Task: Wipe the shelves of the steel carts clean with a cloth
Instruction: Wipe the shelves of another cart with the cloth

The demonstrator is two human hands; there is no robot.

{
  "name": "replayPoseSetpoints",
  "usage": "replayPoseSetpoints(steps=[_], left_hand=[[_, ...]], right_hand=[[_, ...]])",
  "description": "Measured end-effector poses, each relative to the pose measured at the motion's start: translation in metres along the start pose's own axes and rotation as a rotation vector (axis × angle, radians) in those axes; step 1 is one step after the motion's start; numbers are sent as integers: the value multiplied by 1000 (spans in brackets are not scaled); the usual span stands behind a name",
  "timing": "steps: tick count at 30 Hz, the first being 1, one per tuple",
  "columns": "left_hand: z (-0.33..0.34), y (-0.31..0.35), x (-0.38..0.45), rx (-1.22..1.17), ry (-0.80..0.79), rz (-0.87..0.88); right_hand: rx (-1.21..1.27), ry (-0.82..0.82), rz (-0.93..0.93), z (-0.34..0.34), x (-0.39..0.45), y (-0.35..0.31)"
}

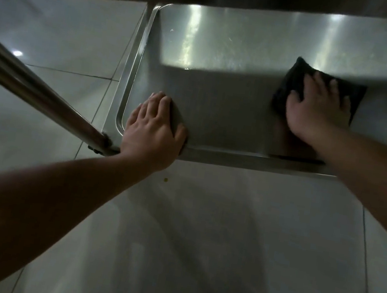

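Note:
A low steel cart shelf (226, 58) with a raised rim fills the upper middle of the head view. A dark folded cloth (297, 74) lies flat on the shelf at the right. My right hand (317, 110) presses on the cloth with spread fingers. My left hand (152, 129) rests flat on the shelf's near left corner, fingers straight and thumb by the front rim. An upper shelf casts a shadow over the near half of the surface.
A round steel cart post (32, 88) slants from the left edge down to the shelf's near left corner. Pale floor tiles (223, 239) spread below and left of the cart. A small yellow speck (165, 180) lies on the floor near the rim.

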State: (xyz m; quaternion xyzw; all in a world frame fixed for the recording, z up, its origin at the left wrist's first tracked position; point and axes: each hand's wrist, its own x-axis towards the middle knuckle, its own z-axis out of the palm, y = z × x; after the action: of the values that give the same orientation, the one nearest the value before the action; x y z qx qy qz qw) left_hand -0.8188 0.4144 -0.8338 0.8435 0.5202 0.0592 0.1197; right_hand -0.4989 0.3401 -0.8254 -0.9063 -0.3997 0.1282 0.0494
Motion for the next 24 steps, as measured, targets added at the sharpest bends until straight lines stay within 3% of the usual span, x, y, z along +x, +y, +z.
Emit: replayPoseSetpoints(steps=[2,6,11,17,21,24], left_hand=[[-1,2,0,1,-8,-8],[-6,5,0,-1,-20,-20],[-10,5,0,22,-54,-2],[-15,11,1,109,-102,8],[-22,13,3,234,-124,166],[-23,34,3,241,-94,207]], right_hand=[[-2,-13,-80,12,-28,-25],[-36,-143,-437,28,-80,-59],[-70,-139,-626,13,-87,-6],[-105,27,-460,-14,-81,120],[-88,3,-133,-37,-56,209],[-54,-4,67,-46,-39,232]])
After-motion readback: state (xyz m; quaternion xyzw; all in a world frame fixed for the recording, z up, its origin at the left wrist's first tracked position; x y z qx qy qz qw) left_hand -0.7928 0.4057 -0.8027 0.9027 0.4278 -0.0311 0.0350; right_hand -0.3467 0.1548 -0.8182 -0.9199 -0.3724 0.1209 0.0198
